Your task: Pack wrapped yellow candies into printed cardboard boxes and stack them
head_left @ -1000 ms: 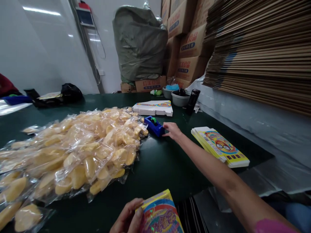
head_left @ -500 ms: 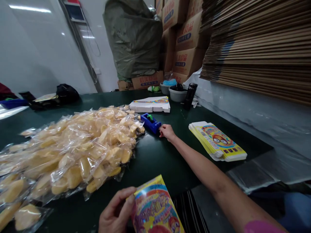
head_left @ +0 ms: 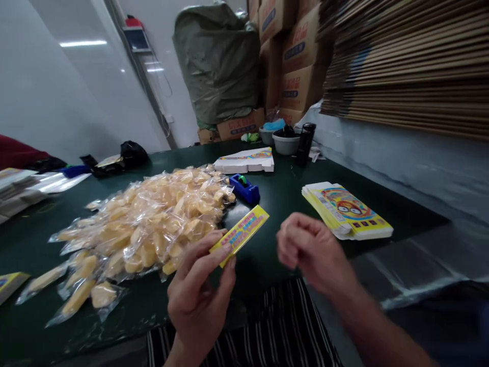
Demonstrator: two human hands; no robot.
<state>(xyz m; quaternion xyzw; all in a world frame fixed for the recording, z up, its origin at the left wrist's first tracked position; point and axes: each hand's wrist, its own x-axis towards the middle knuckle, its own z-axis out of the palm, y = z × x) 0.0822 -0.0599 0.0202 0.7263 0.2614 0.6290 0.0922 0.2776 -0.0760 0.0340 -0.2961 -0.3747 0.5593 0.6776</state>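
Observation:
My left hand (head_left: 202, 285) grips a small yellow printed box (head_left: 244, 232), tilted so a narrow side faces up, above the table's front edge. To its right, my right hand (head_left: 305, 247) hangs in the air with curled fingers, apart from the box; its fingertips are blurred and anything between them is too small to make out. The blue tape dispenser (head_left: 245, 190) with a green roll stands beyond both hands. Left of it lies a heap of wrapped yellowish pieces (head_left: 153, 219). A stack of flat yellow cartons (head_left: 347, 211) rests behind my right hand.
White flattened cartons (head_left: 244, 160), grey bowls (head_left: 286, 143) and a black bottle (head_left: 306, 144) stand at the back of the green table (head_left: 133, 316). Another yellow box (head_left: 11, 285) lies at the left edge. A dark red sleeve (head_left: 23, 152) shows at far left.
My right hand has left the tape dispenser and come back near the box. My left hand has raised and turned the box. The view has shifted left.

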